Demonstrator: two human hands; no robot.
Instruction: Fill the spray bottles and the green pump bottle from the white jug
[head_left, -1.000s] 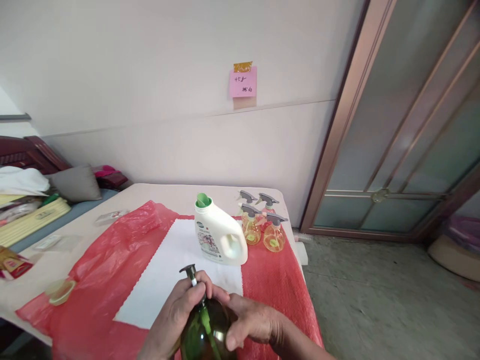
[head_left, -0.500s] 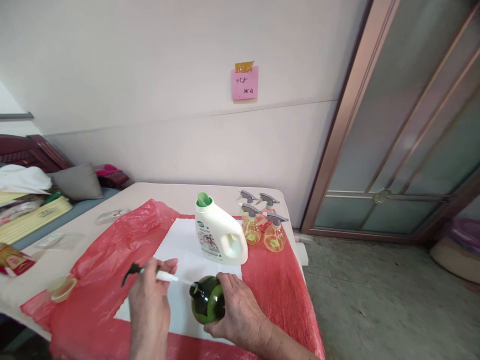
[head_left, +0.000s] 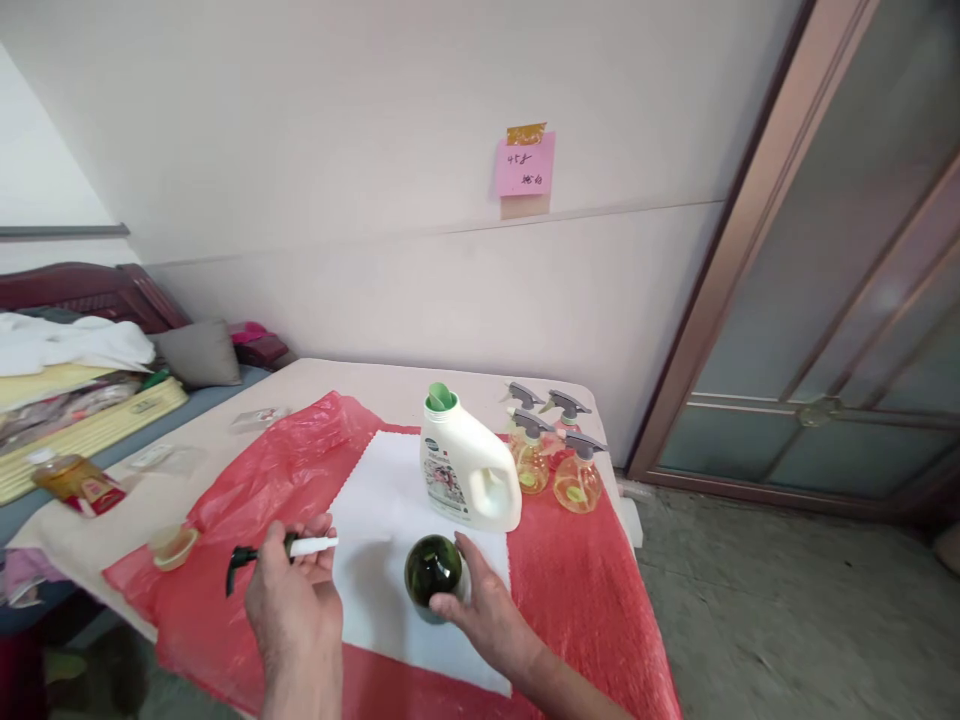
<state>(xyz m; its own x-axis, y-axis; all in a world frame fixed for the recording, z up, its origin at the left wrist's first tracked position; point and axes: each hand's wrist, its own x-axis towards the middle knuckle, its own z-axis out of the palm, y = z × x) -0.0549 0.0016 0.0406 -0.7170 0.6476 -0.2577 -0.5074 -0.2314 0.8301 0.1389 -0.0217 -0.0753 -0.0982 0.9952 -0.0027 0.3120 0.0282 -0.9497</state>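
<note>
My left hand (head_left: 292, 610) is closed round a black pump head with a white dip tube (head_left: 279, 552), held level over the red plastic sheet (head_left: 247, 500). My right hand (head_left: 480, 605) grips a dark green glass bottle (head_left: 433, 570) that stands on the white cloth (head_left: 382, 520), its open neck pointing up. The pump is clear of the bottle, to its left.
A white detergent jug with a green spout (head_left: 466, 470) stands behind the bottle. Several small yellow spray bottles (head_left: 555, 455) cluster at the table's far right corner. A clear cap (head_left: 172, 546) lies at the left of the sheet. A bed with bedding (head_left: 82, 380) lies left, a glass door (head_left: 847, 300) right.
The pump was in the bottle's neck, then drawn out to the left. The bottle has been stood upright on the white cloth, and the dip tube is now fully free.
</note>
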